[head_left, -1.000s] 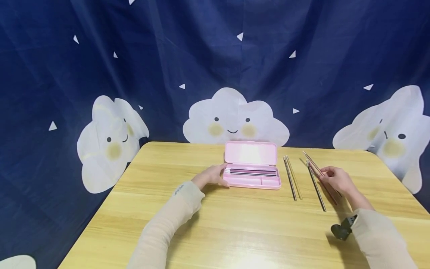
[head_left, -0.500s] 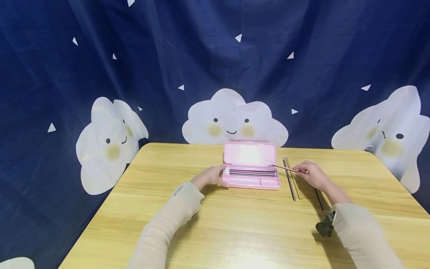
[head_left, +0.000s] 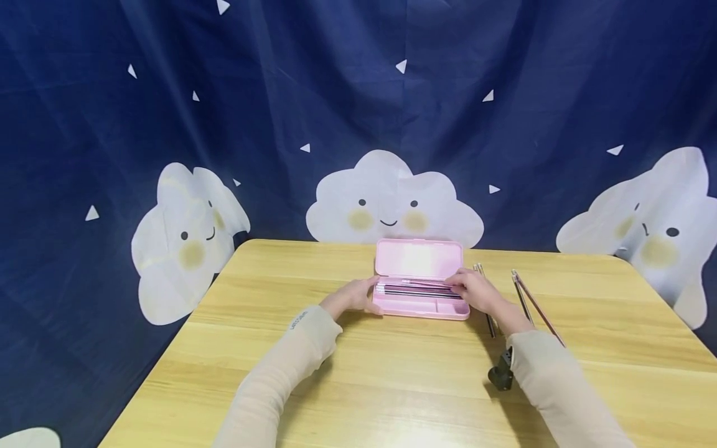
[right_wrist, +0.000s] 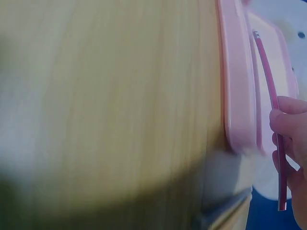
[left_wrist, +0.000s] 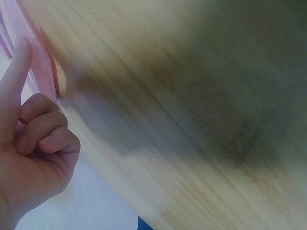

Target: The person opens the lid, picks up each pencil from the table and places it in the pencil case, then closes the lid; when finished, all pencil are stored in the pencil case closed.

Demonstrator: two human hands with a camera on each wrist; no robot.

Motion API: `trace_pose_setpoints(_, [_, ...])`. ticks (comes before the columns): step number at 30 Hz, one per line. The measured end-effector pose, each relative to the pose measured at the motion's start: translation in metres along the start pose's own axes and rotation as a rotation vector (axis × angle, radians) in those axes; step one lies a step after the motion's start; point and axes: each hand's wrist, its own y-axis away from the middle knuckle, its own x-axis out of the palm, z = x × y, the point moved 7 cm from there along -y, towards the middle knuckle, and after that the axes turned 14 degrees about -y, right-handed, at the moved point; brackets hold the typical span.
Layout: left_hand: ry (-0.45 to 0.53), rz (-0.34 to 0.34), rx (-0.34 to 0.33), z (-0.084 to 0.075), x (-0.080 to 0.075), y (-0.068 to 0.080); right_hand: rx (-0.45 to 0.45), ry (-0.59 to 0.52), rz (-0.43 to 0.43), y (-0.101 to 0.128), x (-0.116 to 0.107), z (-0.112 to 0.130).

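An open pink pencil case (head_left: 421, 307) lies at the far middle of the wooden table (head_left: 392, 386), lid (head_left: 417, 258) raised, with several pencils in its tray. My left hand (head_left: 354, 296) holds the case's left end, thumb at the front and index finger along the back edge. In the left wrist view the left hand (left_wrist: 33, 143) has its index finger straight against the case (left_wrist: 44, 67) and the others curled. My right hand (head_left: 473, 288) pinches a pink pencil (head_left: 426, 284) lying lengthwise over the tray. The right wrist view shows that pencil (right_wrist: 270, 86) above the case (right_wrist: 237, 86).
Loose pencils lie on the table right of the case: a pair (head_left: 480, 270) partly under my right wrist and two more (head_left: 536, 306) further right. A dark blue cloud-print curtain (head_left: 358, 124) hangs behind the table. A black wrist camera (head_left: 500, 375) sits under my right sleeve.
My right hand lifted a pink pencil from the loose ones on the right and carried it left until it lies over the case's tray. The left hand stayed on the case.
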Motion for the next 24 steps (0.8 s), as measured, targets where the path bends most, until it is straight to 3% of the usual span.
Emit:
trace_pose_setpoints(9, [0.013, 0.005, -0.009, 0.002, 0.000, 0.000, 0.017, -0.017, 0.032, -0.019, 0.023, 0.008])
trace_pose_setpoints(24, [-0.004, 0.009, 0.009, 0.001, -0.001, -0.001, 0.027, 0.012, 0.020, -0.032, 0.039, 0.017])
